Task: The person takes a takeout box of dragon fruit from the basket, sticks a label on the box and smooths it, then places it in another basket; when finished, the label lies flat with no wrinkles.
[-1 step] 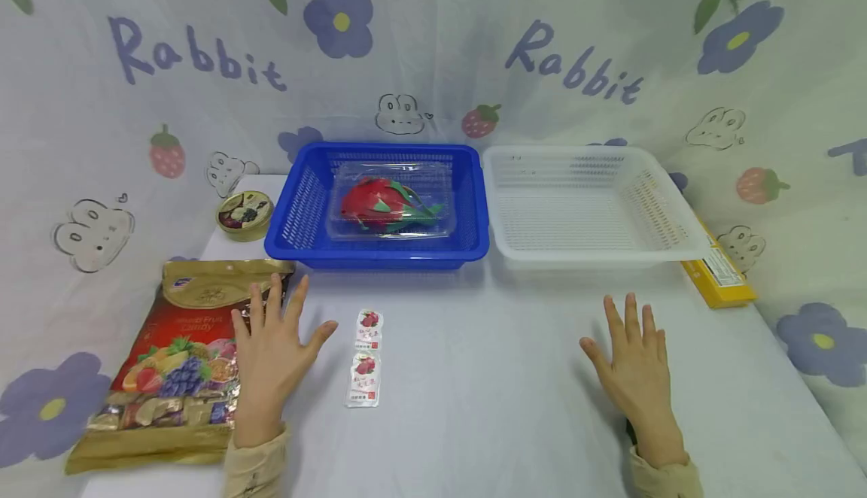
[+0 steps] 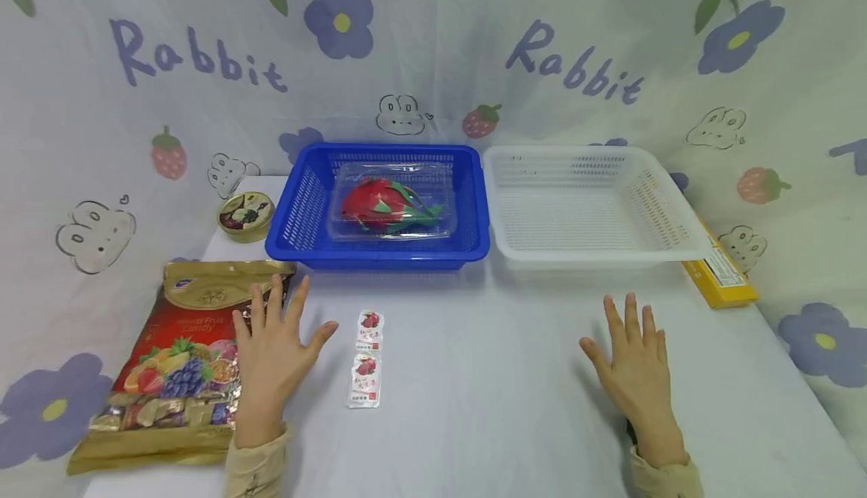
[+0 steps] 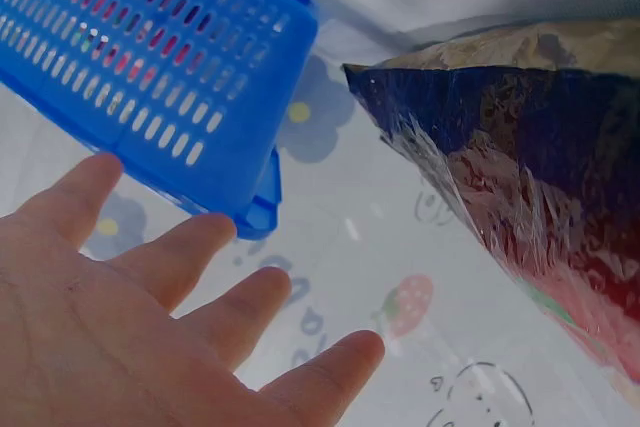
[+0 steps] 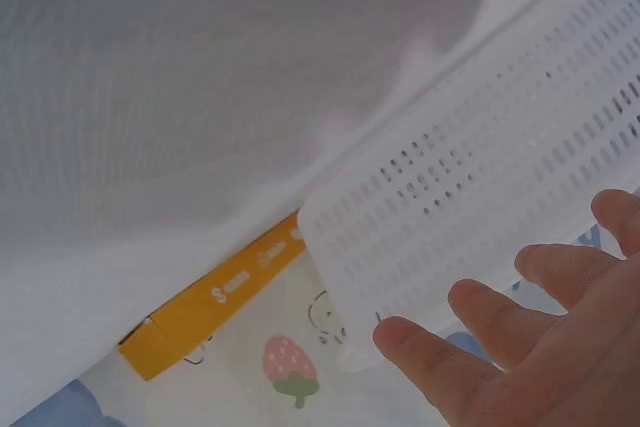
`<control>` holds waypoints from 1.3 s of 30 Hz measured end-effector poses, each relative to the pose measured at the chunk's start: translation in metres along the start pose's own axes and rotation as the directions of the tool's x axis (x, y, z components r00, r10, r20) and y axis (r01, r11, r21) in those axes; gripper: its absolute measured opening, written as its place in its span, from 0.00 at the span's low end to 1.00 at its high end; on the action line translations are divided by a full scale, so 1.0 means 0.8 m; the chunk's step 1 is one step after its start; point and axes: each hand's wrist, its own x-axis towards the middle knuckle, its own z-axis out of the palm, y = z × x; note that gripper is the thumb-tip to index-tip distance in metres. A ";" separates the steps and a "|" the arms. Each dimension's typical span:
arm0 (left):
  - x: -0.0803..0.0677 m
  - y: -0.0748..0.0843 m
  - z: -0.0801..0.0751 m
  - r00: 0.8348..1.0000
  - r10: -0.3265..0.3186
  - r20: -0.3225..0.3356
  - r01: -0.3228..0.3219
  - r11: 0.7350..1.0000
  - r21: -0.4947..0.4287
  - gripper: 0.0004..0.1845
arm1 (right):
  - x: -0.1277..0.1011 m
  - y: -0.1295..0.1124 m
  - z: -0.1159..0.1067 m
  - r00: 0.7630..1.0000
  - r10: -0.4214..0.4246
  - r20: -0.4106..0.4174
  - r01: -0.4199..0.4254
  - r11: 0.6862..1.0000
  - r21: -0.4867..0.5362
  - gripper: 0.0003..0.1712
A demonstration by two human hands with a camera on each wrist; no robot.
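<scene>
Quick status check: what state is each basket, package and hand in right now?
blue basket: holds the boxed dragon fruit
clear box: lid closed
white basket: empty
candy bag: lying flat, sealed
candy tin: lid on
left hand: open, flat
right hand: open, flat

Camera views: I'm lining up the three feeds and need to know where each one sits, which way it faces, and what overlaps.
Head: worn on the head, looking forward and down at the table; both hands show, left hand beside the candy bag, right hand flat.
Left wrist: under the left hand, facing the blue basket and the candy bag.
Right wrist: under the right hand, facing the white basket and the yellow box.
Shared: head and left wrist both show the blue basket.
</scene>
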 end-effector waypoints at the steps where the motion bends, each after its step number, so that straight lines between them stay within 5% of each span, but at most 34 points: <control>1: 0.001 0.000 0.000 1.000 0.002 -0.007 -0.002 1.000 -0.002 0.45 | 0.002 0.000 0.000 1.000 -0.004 -0.010 0.004 1.000 0.000 0.43; 24: 0.030 0.015 -0.004 0.998 0.058 0.001 -0.058 0.997 -0.041 0.44 | 0.027 -0.016 -0.016 0.997 -0.051 -0.056 0.054 0.997 0.055 0.44; 33: 0.041 0.015 0.000 0.998 0.057 0.016 -0.055 0.995 -0.082 0.42 | 0.074 -0.060 -0.025 0.985 -0.162 -0.055 0.168 0.975 0.143 0.44; 39: 0.045 0.019 0.001 0.999 0.038 0.023 -0.035 0.995 -0.088 0.41 | 0.124 -0.110 -0.041 0.959 -0.282 -0.037 0.283 0.932 0.225 0.49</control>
